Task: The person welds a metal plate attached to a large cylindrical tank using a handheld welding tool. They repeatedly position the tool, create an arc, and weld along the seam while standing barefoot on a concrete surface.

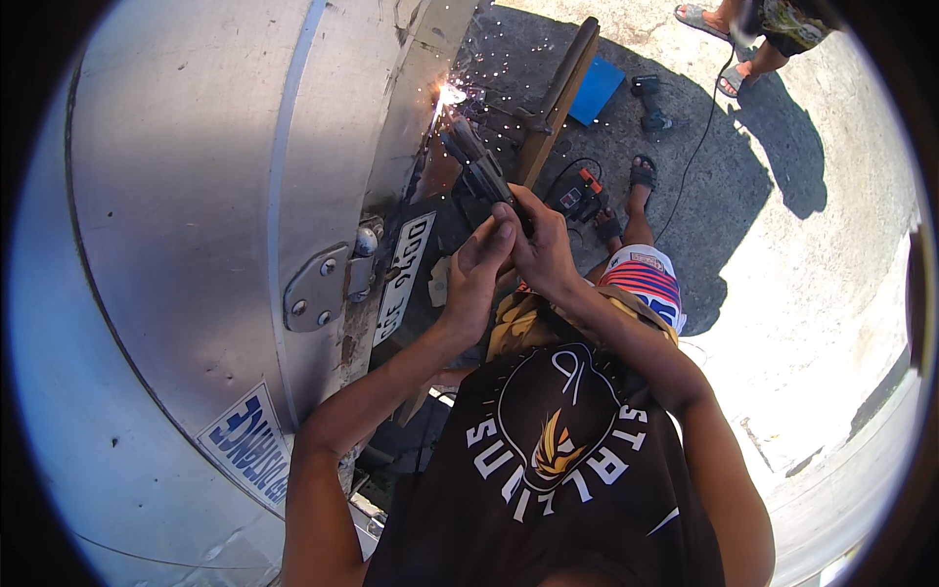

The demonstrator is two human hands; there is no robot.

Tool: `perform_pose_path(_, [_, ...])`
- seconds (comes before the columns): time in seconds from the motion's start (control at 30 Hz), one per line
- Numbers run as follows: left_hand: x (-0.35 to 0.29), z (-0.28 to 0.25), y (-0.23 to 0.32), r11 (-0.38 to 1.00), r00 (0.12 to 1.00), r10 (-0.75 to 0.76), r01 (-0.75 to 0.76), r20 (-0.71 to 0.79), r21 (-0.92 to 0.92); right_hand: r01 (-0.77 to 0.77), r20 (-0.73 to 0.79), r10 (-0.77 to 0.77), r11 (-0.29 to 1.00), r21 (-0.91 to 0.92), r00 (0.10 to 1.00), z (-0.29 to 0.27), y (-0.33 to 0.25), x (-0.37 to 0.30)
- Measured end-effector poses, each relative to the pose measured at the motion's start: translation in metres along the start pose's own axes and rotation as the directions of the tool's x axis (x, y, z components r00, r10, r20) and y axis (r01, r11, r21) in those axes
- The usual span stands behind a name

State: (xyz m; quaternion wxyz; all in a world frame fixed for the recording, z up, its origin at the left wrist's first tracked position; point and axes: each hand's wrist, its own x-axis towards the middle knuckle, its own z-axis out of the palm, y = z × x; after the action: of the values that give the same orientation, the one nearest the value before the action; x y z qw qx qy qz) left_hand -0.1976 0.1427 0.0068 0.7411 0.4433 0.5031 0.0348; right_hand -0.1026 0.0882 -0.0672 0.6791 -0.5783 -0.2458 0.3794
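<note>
My right hand grips the dark handle of a welding electrode holder. My left hand is closed against the same handle from the other side, thumb upward. Ahead of the holder a bright welding arc burns at the edge of a silver metal vehicle body, throwing sparks to the right. Glare hides the electrode's tip and the joint. Below the arc, a white number plate sits near a bolted metal hinge.
A metal bar and wooden plank stand right of the arc. A blue sheet, cordless drill and black-and-orange device lie on the concrete. A cable runs near another person's sandalled feet.
</note>
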Motion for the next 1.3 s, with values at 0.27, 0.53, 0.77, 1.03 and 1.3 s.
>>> perform_pose_path(0.27, [-0.0027,0.0037,0.001,0.998,1.0,-0.008,0.01,-0.024,0.061,0.017,-0.003,-0.017,1.0,0.003,1.0,-0.0006,-0.0009,-0.0009])
perform_pose_path(0.53, [-0.0016,0.0055,0.0025,0.998,1.0,-0.003,0.005,-0.028,0.065,0.028,-0.003,-0.028,0.999,0.031,1.0,0.0007,0.0017,0.0008])
perform_pose_path(0.77, [0.0007,0.0018,0.0002,0.997,0.999,-0.017,0.019,-0.036,0.071,0.07,-0.02,-0.07,0.997,0.028,0.997,0.0021,0.005,0.0023])
perform_pose_path(1.03, [0.0038,-0.0005,-0.0012,0.993,1.0,0.02,-0.018,-0.013,0.119,-0.047,0.019,0.047,0.999,-0.01,0.999,-0.0003,0.0019,0.001])
perform_pose_path(1.3, [0.0028,-0.0006,-0.0004,0.997,0.999,-0.03,0.031,-0.022,0.073,0.054,-0.057,-0.054,0.999,-0.005,0.997,0.0017,0.0069,0.0011])
